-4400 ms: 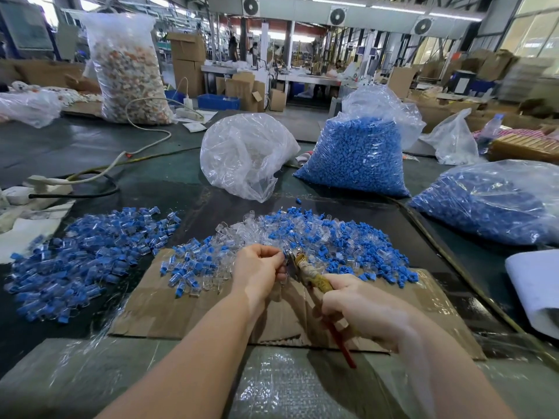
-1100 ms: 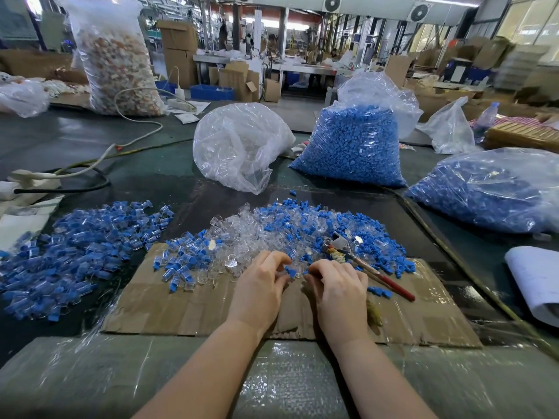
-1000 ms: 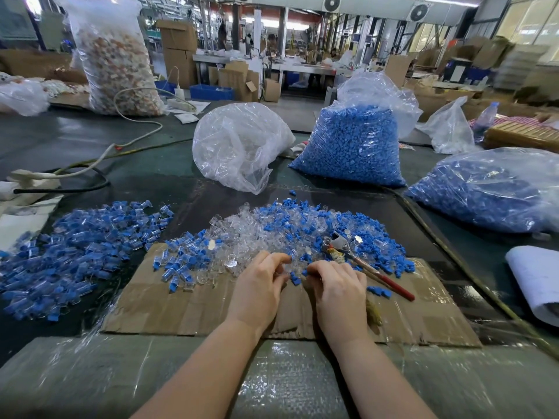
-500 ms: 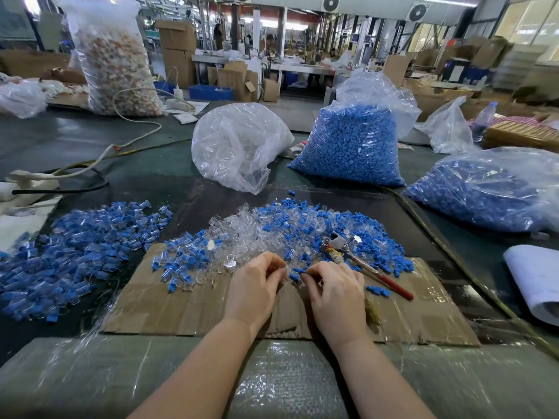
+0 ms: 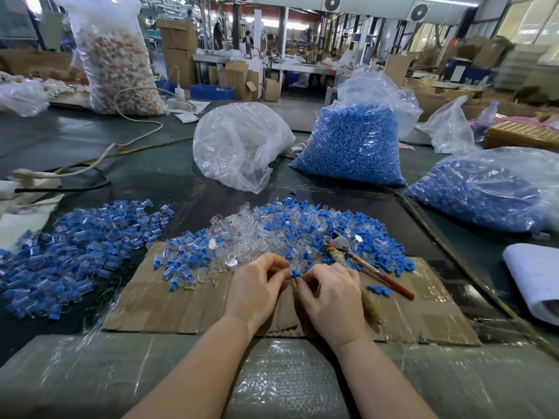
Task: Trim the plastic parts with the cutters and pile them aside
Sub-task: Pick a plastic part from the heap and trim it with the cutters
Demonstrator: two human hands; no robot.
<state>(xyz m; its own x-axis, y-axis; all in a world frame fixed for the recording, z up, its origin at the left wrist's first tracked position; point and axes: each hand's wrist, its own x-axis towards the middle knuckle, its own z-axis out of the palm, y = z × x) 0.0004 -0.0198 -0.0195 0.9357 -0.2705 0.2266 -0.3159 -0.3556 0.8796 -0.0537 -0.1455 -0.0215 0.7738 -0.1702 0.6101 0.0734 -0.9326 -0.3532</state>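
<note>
A small blue part [image 5: 295, 273] is pinched between the fingertips of both hands, just above the near edge of the loose heap of clear and blue parts [image 5: 290, 234] on the cardboard sheet [image 5: 169, 303]. The left hand [image 5: 257, 287] and right hand [image 5: 331, 293] are curled, fingertips meeting on it; whether a clear piece is held with it I cannot tell. The cutters [image 5: 358, 261] lie unheld just right of the hands, red handle toward the person. To do this well, seat the part firmly in the left fingers, leaving its waste end exposed, before the right reaches for the cutters. Finished pieces probably belong in the pile [image 5: 81, 246] on the table [image 5: 181, 189] at left.
</note>
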